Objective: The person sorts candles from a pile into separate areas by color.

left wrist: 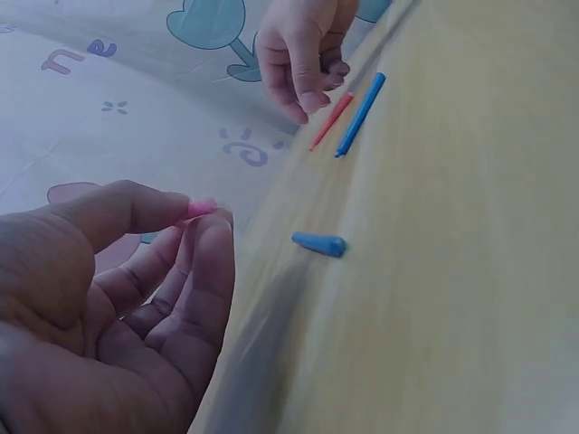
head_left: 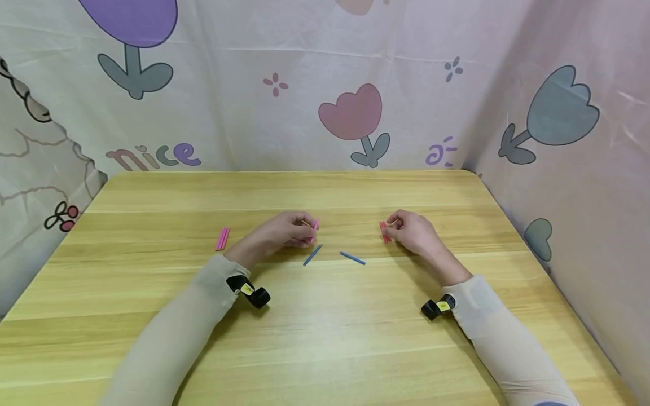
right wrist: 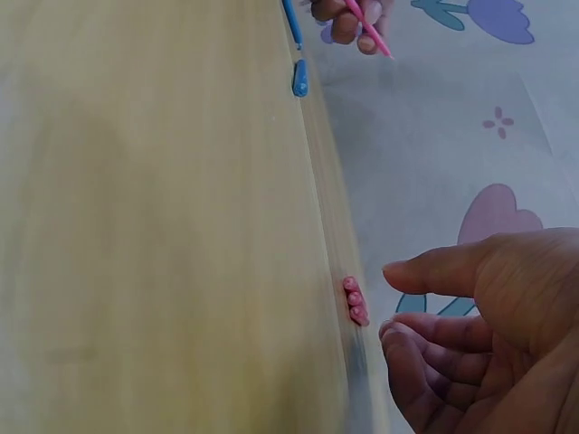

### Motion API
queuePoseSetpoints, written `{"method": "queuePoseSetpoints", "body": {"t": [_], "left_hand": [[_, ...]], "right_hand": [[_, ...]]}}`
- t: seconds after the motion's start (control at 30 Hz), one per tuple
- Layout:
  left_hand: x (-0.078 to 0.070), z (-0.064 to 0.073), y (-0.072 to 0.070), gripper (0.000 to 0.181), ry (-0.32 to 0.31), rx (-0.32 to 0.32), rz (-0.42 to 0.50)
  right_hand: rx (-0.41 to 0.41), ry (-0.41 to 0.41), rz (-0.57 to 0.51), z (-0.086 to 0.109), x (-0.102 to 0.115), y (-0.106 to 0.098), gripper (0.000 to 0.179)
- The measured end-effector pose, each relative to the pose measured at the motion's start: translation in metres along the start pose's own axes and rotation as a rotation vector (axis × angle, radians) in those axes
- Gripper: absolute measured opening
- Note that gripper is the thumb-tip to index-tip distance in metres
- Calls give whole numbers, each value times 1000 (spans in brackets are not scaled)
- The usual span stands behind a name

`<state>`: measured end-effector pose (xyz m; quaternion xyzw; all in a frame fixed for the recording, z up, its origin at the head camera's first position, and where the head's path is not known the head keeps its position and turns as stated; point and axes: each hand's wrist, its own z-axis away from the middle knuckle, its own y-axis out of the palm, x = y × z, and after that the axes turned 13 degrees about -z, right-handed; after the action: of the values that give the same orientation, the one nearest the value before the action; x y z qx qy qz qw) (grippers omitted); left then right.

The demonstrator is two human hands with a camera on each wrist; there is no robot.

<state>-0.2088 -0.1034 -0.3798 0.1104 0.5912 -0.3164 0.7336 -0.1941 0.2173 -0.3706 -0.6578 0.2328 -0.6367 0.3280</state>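
Note:
A thin pink stick (head_left: 314,230) is pinched between the thumb and fingertips of my left hand (head_left: 284,230). In the left wrist view just a short bit of that pink stick (left wrist: 201,208) shows past the thumb. My right hand (head_left: 417,232) hovers beside a small row of reddish-pink sticks (head_left: 384,232). The right wrist view shows a gap between its thumb and index finger, with the reddish-pink sticks (right wrist: 355,303) lying on the table beyond the fingertips. Two blue sticks, a left one (head_left: 312,255) and a right one (head_left: 352,258), lie slanted between the hands.
Several pink sticks (head_left: 222,239) lie side by side left of my left hand. The wooden table (head_left: 325,349) ends at a flower-printed cloth (head_left: 228,101) behind it and along the right side. Small black cameras are worn at both wrists.

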Motion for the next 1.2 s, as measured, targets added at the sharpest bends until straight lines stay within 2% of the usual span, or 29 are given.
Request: {"method": "queuePoseSetpoints", "body": {"t": [0.33,0.53,0.8,1.2], "left_hand": [[11,17,-13,27,-34,9,83],[11,29,-20,28,-20,12,67],[12,44,-31,28,2,-3,54],[20,60,-50,31,4,-49,-36]], "right_hand": [[-10,-12,-10,2,6,4,26],[26,-56,-26,5,10,7,22],[51,-110,-27,9,17,8,26],[120,-160,-55,12,24,13,25]]}}
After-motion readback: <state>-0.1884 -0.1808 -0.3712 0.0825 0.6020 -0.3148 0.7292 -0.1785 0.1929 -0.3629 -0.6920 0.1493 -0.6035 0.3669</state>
